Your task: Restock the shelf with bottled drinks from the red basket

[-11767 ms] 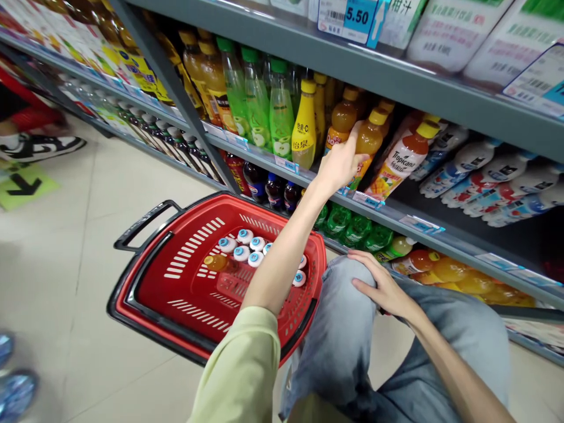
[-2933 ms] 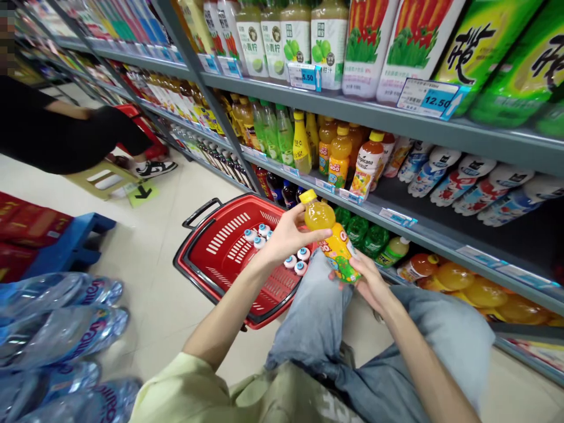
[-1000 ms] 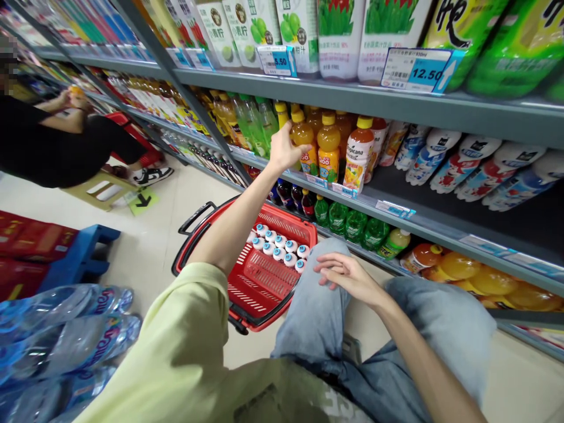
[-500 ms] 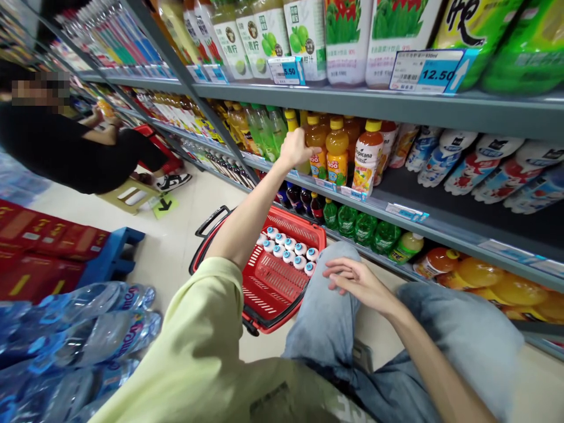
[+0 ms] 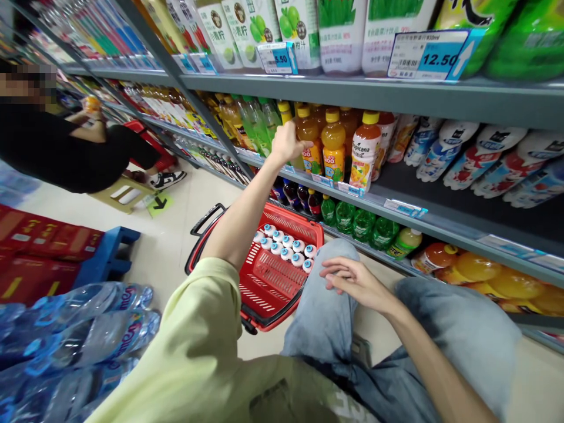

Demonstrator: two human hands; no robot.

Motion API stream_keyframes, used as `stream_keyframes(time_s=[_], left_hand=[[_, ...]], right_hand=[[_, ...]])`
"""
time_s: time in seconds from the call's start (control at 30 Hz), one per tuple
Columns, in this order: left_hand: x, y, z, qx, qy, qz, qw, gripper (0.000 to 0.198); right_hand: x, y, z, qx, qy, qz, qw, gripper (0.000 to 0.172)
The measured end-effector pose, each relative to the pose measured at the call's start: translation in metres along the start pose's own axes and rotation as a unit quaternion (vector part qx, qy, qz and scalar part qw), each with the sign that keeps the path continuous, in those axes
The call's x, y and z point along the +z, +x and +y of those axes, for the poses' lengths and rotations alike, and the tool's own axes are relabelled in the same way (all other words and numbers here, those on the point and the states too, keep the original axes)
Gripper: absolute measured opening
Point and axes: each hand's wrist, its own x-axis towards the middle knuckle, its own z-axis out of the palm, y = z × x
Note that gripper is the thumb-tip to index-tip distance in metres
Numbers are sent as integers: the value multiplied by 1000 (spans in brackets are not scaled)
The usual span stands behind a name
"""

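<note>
My left hand (image 5: 287,144) reaches to the middle shelf, its fingers curled at a yellow-capped bottle (image 5: 284,110) and its thumb pointing right. The hand covers the bottle's middle, and the fingertips are hidden. Just right of it stand orange Qoo bottles (image 5: 333,147), then a Tropicana bottle (image 5: 365,151). Green bottles (image 5: 269,120) stand to its left. My right hand (image 5: 352,282) rests by my knee, empty, with fingers loosely bent and apart. Below my left arm, a red shopping basket (image 5: 268,294) on the floor holds several small white bottles with blue caps (image 5: 286,247).
A person in black (image 5: 53,141) sits on a stool (image 5: 121,194) at the left, holding an orange item. Wrapped water bottles (image 5: 97,329) and red cartons (image 5: 44,247) on a blue pallet (image 5: 117,252) lie left. The upper shelf edge (image 5: 335,91) runs above my left hand.
The whole view has shifted slightly, with the shelves a little higher and further left. My left hand stays at the yellow-capped bottle; my right hand keeps its place by my knee.
</note>
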Motion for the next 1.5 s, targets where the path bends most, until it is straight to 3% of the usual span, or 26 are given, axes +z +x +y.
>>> stream_keyframes(time_s=[0.23,0.4,0.6,0.73,0.87,0.97,1.1,1.17,1.3,1.4,1.5], left_hand=[[2,0,-5,-18,5,-23,1000,66],[0,1,-4,-69,41,-48,996,72],[2,-7,-2,-27,2,-25,999,80],[-6,-27,6,-8,-40,-20,999,79],[-28,-55,9,-8,-50,-1,999,58],[-45,-83,-3,-5,-16,2,1000,41],[-55,-128,-36,-29,67,-13,997,35],[-54,-153,-53,-64,132,-63,987,35],[-36,-208,-75,-116,217,-223,943,32],[-10,-254,-76,-86,183,-349,915,27],[26,-301,-65,-39,139,-455,879,35]], right_hand=[[0,0,-3,8,1,-1,1000,46],[0,0,-3,14,4,3,1000,46],[1,0,-4,22,5,7,1000,49],[0,0,-5,18,5,8,1000,47],[0,-1,-3,19,7,10,1000,47],[0,0,-2,20,3,10,1000,47],[1,1,-2,27,-6,8,1000,45],[1,2,-2,33,-8,8,999,45],[1,3,-3,41,-7,16,999,45],[1,4,-3,41,-2,23,999,48],[2,5,-3,41,3,26,999,52]])
